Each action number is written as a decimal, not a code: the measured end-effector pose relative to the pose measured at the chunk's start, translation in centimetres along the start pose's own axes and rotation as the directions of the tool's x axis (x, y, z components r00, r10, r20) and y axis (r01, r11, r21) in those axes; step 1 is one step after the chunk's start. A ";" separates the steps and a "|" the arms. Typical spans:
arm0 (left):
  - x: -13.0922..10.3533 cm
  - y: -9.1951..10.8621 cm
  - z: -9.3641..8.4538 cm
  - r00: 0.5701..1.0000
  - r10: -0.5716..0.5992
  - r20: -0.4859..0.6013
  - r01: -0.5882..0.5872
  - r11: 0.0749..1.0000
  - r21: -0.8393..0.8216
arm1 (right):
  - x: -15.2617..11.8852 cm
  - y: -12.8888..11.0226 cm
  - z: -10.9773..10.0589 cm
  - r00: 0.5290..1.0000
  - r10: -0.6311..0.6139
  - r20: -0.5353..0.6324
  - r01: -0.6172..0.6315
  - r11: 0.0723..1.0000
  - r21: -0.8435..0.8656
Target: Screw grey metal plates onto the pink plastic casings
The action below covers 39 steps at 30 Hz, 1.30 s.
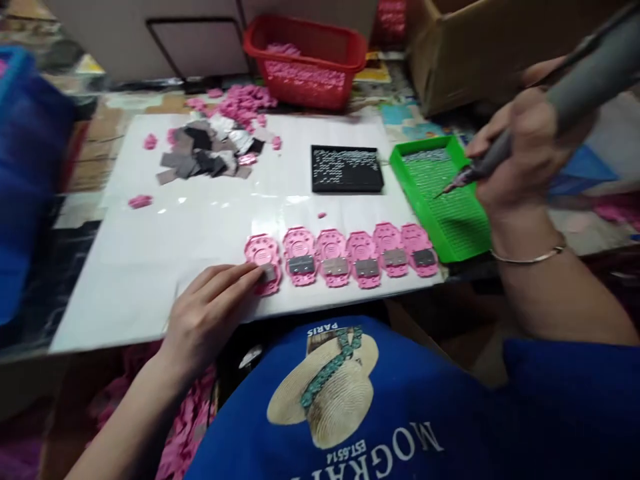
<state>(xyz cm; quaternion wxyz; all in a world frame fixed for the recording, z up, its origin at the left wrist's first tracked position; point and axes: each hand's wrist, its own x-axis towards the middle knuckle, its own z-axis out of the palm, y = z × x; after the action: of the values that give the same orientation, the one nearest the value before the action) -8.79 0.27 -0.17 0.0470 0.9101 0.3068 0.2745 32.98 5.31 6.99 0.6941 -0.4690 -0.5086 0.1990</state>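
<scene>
My right hand (525, 147) is wrapped round a grey electric screwdriver (570, 93). Its thin bit points down over a green tray (435, 230) of small metal pieces, probably screws; I cannot tell whether it touches them. The fingertips of my left hand (210, 307) press on the leftmost pink plastic part (261, 248) and the grey plate (269, 272) lying across it; the thumb is hidden. Several more pink parts (331, 248) stretch in a row to the right, each with a grey or dark plate across its lower half.
A black tray (345, 185) with rows of tiny shiny bits lies on the white board (150, 267). Behind are loose grey plates (187, 160), a pink heap (240, 103), a red basket (310, 87) and a cardboard box (465, 60). A blue bin (30, 180) stands left.
</scene>
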 end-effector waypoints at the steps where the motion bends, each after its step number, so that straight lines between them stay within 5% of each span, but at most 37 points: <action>1: 0.1 -0.3 0.1 1.000 0.000 0.000 0.000 1.000 -0.006 | 0.3 0.1 -0.9 0.992 -0.094 -0.082 0.091 0.995 -0.038; 3: 0.3 -0.5 0.3 1.000 0.006 -0.006 -0.006 1.000 -0.020 | 0.7 0.5 -1.9 0.966 -0.200 -0.164 0.182 0.976 -0.117; 15: 1.1 0.0 0.3 0.998 -0.054 0.024 0.054 0.998 -0.012 | 1.5 4.1 -4.6 0.948 -0.207 -0.240 0.167 0.970 -0.177; 39: 1.0 0.1 0.4 0.999 -0.050 0.003 0.050 0.997 -0.060 | 1.5 5.4 -4.7 0.956 -0.203 -0.211 0.165 0.969 -0.183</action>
<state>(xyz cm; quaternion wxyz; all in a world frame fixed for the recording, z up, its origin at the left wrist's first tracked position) -7.87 0.82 0.03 0.0815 0.9005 0.3209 0.2818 38.91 6.92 3.00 0.7226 -0.4944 -0.4818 0.0357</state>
